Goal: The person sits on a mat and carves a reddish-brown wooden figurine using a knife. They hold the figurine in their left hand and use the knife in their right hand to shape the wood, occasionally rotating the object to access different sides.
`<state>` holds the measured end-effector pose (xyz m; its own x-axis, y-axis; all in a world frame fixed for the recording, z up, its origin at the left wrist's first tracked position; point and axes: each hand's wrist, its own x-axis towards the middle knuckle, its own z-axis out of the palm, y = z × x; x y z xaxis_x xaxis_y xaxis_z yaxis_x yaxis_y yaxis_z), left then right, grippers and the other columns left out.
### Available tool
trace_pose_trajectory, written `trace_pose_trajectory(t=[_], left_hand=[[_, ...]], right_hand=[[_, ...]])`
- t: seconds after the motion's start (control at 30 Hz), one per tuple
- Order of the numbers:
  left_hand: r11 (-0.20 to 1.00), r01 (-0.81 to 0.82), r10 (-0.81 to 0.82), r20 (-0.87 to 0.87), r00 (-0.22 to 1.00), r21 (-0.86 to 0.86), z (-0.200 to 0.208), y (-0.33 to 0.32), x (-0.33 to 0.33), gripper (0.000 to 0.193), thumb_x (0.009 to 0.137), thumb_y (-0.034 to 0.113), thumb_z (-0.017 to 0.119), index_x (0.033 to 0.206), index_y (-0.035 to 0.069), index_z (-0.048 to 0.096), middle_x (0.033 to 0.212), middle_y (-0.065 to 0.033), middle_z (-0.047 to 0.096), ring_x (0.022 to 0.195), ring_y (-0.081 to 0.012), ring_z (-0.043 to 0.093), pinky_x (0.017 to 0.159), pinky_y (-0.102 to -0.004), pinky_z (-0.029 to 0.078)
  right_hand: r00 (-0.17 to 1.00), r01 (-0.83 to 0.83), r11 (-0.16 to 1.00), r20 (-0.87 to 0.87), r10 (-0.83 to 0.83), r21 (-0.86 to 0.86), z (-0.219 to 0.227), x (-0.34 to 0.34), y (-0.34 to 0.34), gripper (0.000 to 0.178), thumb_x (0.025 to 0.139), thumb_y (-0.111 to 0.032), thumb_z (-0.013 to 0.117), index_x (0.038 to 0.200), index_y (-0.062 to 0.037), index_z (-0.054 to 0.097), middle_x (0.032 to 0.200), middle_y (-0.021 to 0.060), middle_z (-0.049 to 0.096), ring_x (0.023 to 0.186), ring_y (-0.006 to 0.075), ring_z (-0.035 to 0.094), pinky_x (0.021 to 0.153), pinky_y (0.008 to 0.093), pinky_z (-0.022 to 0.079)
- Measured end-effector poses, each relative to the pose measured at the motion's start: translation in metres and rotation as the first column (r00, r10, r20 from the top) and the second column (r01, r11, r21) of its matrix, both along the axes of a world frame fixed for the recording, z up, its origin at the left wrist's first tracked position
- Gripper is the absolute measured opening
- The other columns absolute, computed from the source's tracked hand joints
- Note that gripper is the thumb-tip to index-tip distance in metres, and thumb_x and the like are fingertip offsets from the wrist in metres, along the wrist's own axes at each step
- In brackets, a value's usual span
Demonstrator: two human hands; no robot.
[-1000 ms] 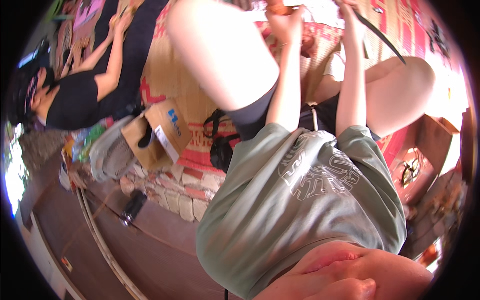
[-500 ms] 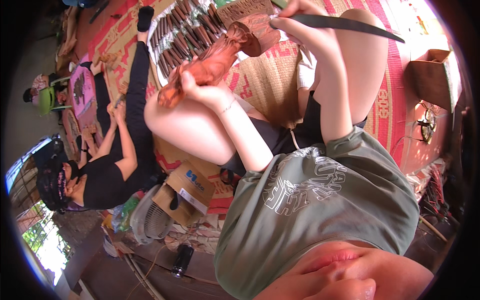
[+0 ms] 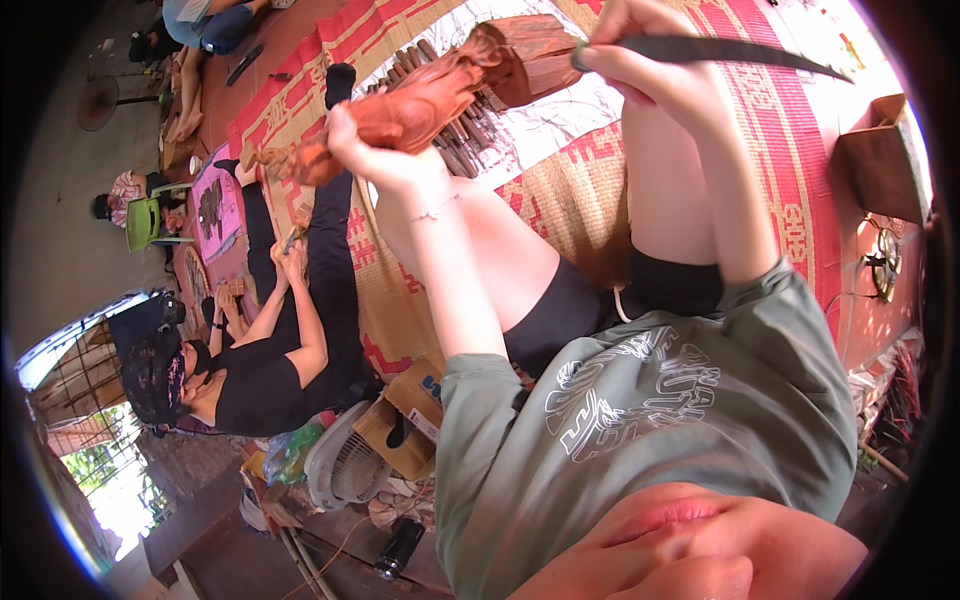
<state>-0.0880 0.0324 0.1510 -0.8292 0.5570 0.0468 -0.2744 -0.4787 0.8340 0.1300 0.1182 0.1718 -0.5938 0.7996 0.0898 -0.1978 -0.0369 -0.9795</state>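
A reddish-brown carved wooden figure [image 3: 415, 112] lies tilted above my bent left knee, its blocky base pointing up and to the right. My left hand [image 3: 385, 165] is wrapped round its lower-left part, the thumb against its side. Beside the base, my right hand [image 3: 665, 72] has its fingers closed on a long, thin, dark tapering strip [image 3: 735, 52]. The strip's tip points right, and its near end is at the base. Whether it is a file or folded abrasive I cannot make out. Beyond the figure, wooden-handled carving tools [image 3: 468, 135] lie in rows on a white sheet [image 3: 560, 120].
A patterned woven mat [image 3: 560, 205] covers the floor. To the right stands a brown wooden box [image 3: 885, 160]. At left a person in black [image 3: 265, 385] sits working with both hands. Behind are a cardboard carton [image 3: 405, 430], a grey fan [image 3: 345, 460] and a black flask [image 3: 400, 548].
The view has shifted, so the surroundings sit further right and lower. Both hands and the figure have lifted and moved away from my left knee; the grips stay the same.
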Motion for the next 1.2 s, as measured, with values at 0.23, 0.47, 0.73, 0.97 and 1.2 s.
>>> trace_pose_trajectory(t=[0.23,0.47,0.73,0.97,1.2], left_hand=[[0.990,0.133,-0.139,0.177,0.974,0.047,-0.029,0.020,-0.002,0.046,0.078,0.043,0.060,0.104,0.010,0.042,0.099,-0.0059,0.045,0.095,-0.0190,0.051,0.085,-0.0380,0.045],[0.977,0.200,-0.212,0.269,0.940,0.070,-0.057,0.036,-0.016,0.043,0.075,0.045,0.062,0.093,0.009,0.046,0.092,-0.0057,0.046,0.089,-0.0208,0.051,0.082,-0.0404,0.045],[0.982,0.169,-0.185,0.311,0.932,0.078,-0.056,0.042,-0.021,0.044,0.073,0.044,0.063,0.093,0.007,0.046,0.090,-0.0069,0.047,0.087,-0.0215,0.052,0.082,-0.0425,0.046],[0.966,0.258,-0.241,0.356,0.903,-0.001,-0.068,0.051,-0.022,0.051,0.073,0.045,0.062,0.103,0.012,0.039,0.098,-0.0060,0.043,0.093,-0.0207,0.051,0.083,-0.0425,0.046],[0.965,0.263,-0.238,0.357,0.903,-0.020,-0.068,0.049,-0.019,0.055,0.073,0.046,0.063,0.108,0.012,0.038,0.103,-0.0065,0.043,0.099,-0.0217,0.051,0.084,-0.0419,0.046]], right_hand=[[0.915,-0.403,0.915,0.003,0.403,0.011,0.026,-0.048,0.030,0.029,0.076,-0.014,0.070,0.094,-0.0054,0.048,0.076,0.0040,0.059,0.055,0.0055,0.050,0.045,0.0186,0.038],[0.970,-0.222,0.949,-0.051,0.239,0.223,-0.023,-0.074,0.043,0.021,0.077,-0.011,0.072,0.084,-0.0059,0.053,0.082,0.0010,0.057,0.071,0.0064,0.053,0.059,0.0213,0.043],[0.961,-0.265,0.951,0.127,0.246,0.159,-0.010,-0.071,0.055,0.021,0.076,-0.013,0.071,0.084,-0.0046,0.053,0.080,0.0014,0.058,0.074,0.0072,0.053,0.064,0.0218,0.043],[0.970,-0.239,0.834,0.082,0.229,0.497,-0.020,-0.070,0.057,0.028,0.073,-0.025,0.069,0.081,-0.0038,0.052,0.076,0.0038,0.055,0.070,0.0116,0.051,0.059,0.0238,0.038],[0.897,-0.433,0.823,0.260,0.356,0.366,-0.019,-0.076,0.058,0.029,0.074,-0.026,0.069,0.082,-0.0016,0.056,0.074,0.0069,0.057,0.071,0.0137,0.052,0.064,0.0281,0.039]])
